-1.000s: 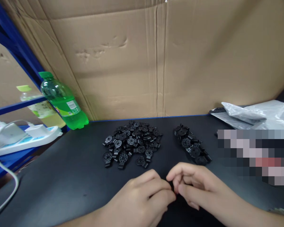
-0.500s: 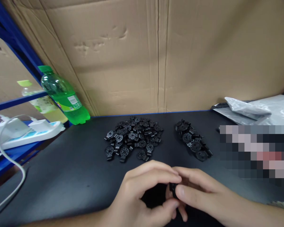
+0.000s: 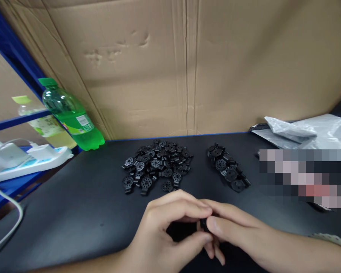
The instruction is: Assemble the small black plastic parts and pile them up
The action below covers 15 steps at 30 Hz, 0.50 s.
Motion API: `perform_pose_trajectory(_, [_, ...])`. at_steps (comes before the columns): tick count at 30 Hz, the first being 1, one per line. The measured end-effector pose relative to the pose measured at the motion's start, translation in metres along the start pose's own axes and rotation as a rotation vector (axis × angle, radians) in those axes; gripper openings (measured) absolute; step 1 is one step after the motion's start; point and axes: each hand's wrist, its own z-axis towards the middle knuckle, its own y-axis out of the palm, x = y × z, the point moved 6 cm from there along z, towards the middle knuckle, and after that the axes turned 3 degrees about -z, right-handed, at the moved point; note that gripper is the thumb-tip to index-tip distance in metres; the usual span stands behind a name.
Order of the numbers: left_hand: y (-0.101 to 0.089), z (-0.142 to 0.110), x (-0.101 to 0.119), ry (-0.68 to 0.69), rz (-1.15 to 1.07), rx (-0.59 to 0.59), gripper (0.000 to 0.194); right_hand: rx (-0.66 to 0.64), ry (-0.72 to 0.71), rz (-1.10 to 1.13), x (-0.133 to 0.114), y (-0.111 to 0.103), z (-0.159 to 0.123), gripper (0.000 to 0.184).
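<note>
Nearer than the large heap of perforated black discs (image 3: 156, 163), the fingers of the right hand (image 3: 233, 226) grasp a small black plastic part (image 3: 204, 225), mostly hidden; the left hand (image 3: 165, 230) curves its fingers against it, though I cannot tell whether they grip; the heap lies on the black counter (image 3: 82, 212); right of it sits a smaller cluster of discs (image 3: 226, 167); left of it, a green soda bottle (image 3: 74, 115); behind it, cardboard (image 3: 142, 87).

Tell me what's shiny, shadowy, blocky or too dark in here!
In the head view, glints shine on the green bottle and the grey plastic; a soft shadow slants across the cardboard at upper right; a patch at right is blocky squares; the held black piece is too dark to make out.
</note>
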Motion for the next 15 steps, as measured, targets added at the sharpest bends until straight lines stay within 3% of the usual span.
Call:
perform_pose_trajectory(7, [0.0012,0.0004,-0.0054,-0.082,-0.098,-0.027,0.029,-0.020,-0.033,-0.025,0.0039,-0.0015,-0.0008,0.031])
perform_pose_trajectory(15, [0.0030,0.0024,-0.0052,-0.081,-0.020,-0.018,0.034,-0.038,-0.091,-0.157,0.0026,-0.0018,-0.0044,0.034])
